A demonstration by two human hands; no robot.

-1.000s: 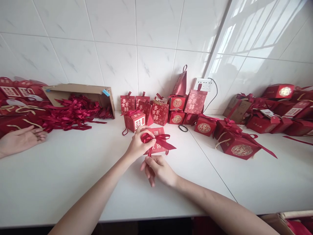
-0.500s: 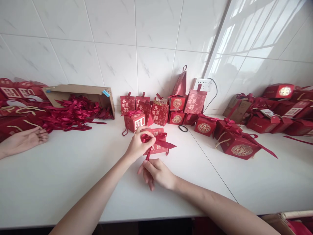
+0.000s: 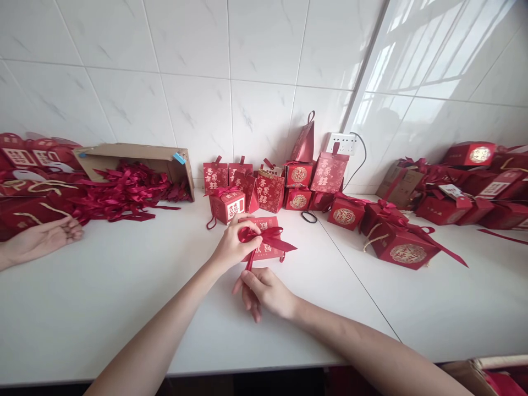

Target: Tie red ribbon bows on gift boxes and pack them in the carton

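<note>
A small red gift box with gold characters lies on the white table, a red ribbon bow on top of it. My left hand pinches the bow's loop at the knot. Just below it, my right hand is closed on the ribbon's lower tail, thumb and forefinger pressed together. Both hands sit at the table's middle, in front of a row of finished boxes.
Several red gift boxes stand against the tiled wall, more lie to the right. An open cardboard box spills red ribbons at the left. Another person's hand rests palm up at the far left. A black hair tie lies nearby.
My right hand has drawn the ribbon tail slightly down and toward me. The bow has tightened a little. The other person's hand has shifted slightly right.
</note>
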